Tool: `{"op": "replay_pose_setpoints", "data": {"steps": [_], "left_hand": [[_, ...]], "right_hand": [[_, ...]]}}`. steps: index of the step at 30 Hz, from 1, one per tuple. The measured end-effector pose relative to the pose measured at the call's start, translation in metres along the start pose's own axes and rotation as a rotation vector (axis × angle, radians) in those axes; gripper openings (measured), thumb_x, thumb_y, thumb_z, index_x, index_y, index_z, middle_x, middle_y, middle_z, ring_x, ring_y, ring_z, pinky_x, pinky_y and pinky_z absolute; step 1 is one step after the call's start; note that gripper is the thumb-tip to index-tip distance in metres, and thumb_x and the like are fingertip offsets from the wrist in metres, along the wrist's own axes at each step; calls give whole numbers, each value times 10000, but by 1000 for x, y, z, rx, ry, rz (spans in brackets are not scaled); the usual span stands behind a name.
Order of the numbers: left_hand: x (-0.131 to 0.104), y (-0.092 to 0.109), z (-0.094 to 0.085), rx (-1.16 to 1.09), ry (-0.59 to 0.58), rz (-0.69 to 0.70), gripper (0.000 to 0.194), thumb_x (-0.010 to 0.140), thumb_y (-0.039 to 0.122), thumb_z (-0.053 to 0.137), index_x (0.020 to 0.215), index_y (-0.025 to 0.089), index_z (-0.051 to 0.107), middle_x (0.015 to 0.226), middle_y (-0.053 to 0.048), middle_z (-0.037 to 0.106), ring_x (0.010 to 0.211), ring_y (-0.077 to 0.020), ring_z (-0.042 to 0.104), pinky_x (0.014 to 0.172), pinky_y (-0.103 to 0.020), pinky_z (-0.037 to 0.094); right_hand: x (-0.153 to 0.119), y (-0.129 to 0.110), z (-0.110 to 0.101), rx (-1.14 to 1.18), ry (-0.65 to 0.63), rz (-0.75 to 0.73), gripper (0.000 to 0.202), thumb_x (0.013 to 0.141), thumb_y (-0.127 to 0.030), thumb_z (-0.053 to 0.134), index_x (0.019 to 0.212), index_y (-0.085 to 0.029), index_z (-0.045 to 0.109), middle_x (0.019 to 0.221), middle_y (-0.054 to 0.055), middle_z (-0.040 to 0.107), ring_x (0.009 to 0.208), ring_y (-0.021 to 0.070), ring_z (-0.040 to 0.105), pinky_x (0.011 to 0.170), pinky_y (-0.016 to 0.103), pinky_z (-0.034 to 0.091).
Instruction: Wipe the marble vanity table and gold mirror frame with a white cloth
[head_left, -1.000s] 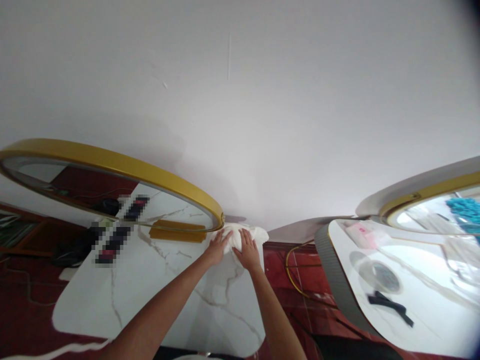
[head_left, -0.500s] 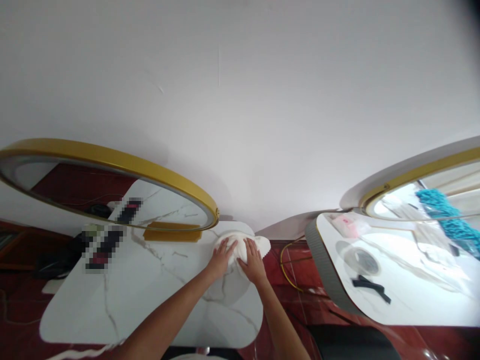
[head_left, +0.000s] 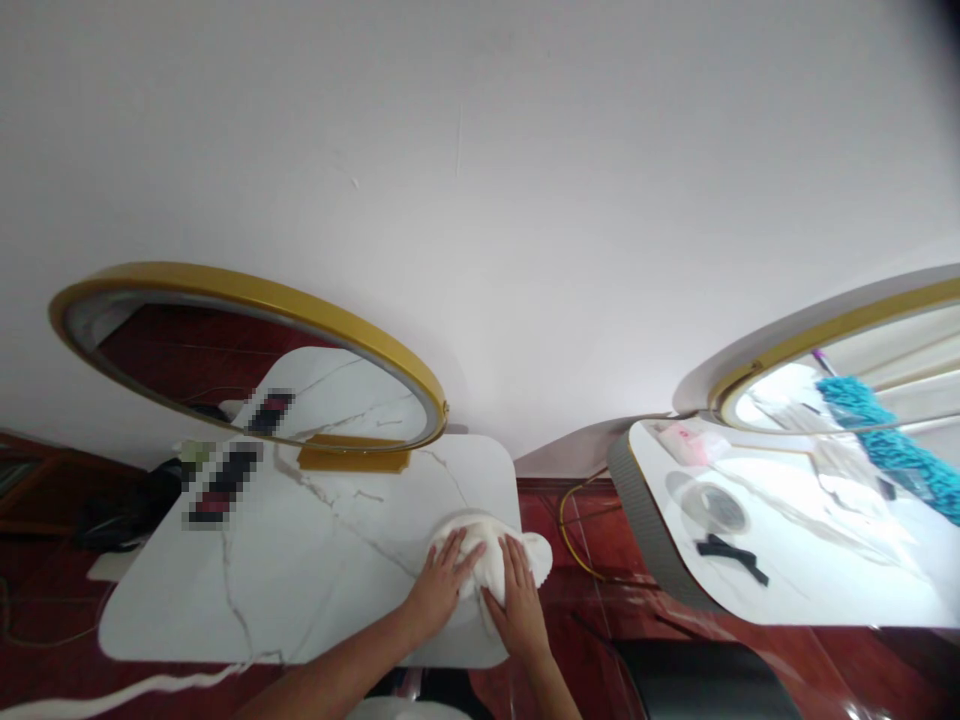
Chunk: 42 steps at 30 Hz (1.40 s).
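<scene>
A bunched white cloth lies on the right side of a white, marble-patterned table. Its scalloped end hangs out past the table's right edge. My left hand grips the cloth from the left, fingers curved over the top. On the cloth's right side, my right hand presses down with its fingers along the folds. Both hands push the cloth against the tabletop, and its underside is hidden.
A gold-framed mirror and a gold base piece stand at the table's back. A pixelated dark item lies left. Across a gap, a second table holds a black strap and a pink packet. A black seat is below.
Both hands and the white cloth have come nearer, from the table's back right corner toward its front right. The view has shifted slightly.
</scene>
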<state>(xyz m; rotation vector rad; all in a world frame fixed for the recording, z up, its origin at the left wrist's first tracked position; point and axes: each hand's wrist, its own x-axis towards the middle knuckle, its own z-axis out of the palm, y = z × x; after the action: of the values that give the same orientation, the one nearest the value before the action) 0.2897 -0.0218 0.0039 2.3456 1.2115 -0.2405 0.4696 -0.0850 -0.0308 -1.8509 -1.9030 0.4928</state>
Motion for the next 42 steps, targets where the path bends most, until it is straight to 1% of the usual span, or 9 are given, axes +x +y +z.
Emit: {"op": "replay_pose_setpoints", "data": {"steps": [4,9,14,19,25,31,33,36,42], "left_hand": [[-25,5,13,-8,-37,11,882,759,-66,348,1416,420,16,1534,9,0,1397,-258,68,1087,-534,202],[-51,3,19,-58,-107,5,909,750,-68,389,1409,441,24,1530,14,-8,1397,-259,60,1099,-537,165],[-66,-4,20,-94,-124,5,949,721,-100,377,1408,449,21,1531,14,-12,1398,-247,36,1106,-514,160],[-66,-8,20,-138,-99,2,918,738,-88,356,1411,442,28,1535,23,4,1398,-241,56,1107,-511,172],[-56,-14,16,-127,-60,-39,865,766,-43,352,1419,420,24,1536,19,-6,1398,-248,60,1104,-498,192],[-33,-31,11,-118,15,-58,848,775,-22,345,1422,406,3,1537,30,-18,1400,-239,39,1103,-489,196],[-22,-37,6,-133,38,-69,836,784,-13,342,1423,406,4,1538,37,-15,1400,-233,36,1105,-485,192],[-4,-44,-8,-158,58,-71,825,789,0,349,1429,392,7,1538,36,-23,1400,-233,30,1103,-483,191],[35,-59,-34,-194,54,-112,853,747,1,365,1437,372,28,1538,35,-38,1401,-232,22,1084,-479,225]], "right_hand": [[-31,-11,4,10,3,32,745,857,-312,488,1463,-228,62,1500,49,203,1379,260,150,1101,464,250],[-56,-24,8,5,-35,15,758,862,-323,488,1463,-227,37,1507,51,178,1382,272,132,1102,475,238],[-62,-29,16,-15,-66,-3,772,857,-338,493,1464,-216,32,1508,60,175,1382,284,125,1094,485,240],[-54,-27,20,-26,-73,-7,766,856,-336,487,1464,-201,42,1505,63,182,1384,271,119,1099,477,228],[-33,-28,17,-19,-100,-12,770,842,-327,487,1464,-231,42,1506,46,180,1384,270,123,1093,488,236],[6,-29,15,-17,-165,19,745,849,-331,449,1463,-237,38,1514,39,144,1388,258,109,1072,496,259],[22,-27,16,-27,-162,12,743,850,-341,447,1463,-236,38,1513,43,146,1388,255,106,1070,495,259],[47,-24,17,-38,-145,-1,748,852,-347,448,1462,-233,32,1514,46,145,1390,244,99,1072,488,255],[98,-15,18,-54,-108,-37,733,857,-336,445,1462,-216,49,1510,69,162,1387,239,111,1073,476,247]]}}
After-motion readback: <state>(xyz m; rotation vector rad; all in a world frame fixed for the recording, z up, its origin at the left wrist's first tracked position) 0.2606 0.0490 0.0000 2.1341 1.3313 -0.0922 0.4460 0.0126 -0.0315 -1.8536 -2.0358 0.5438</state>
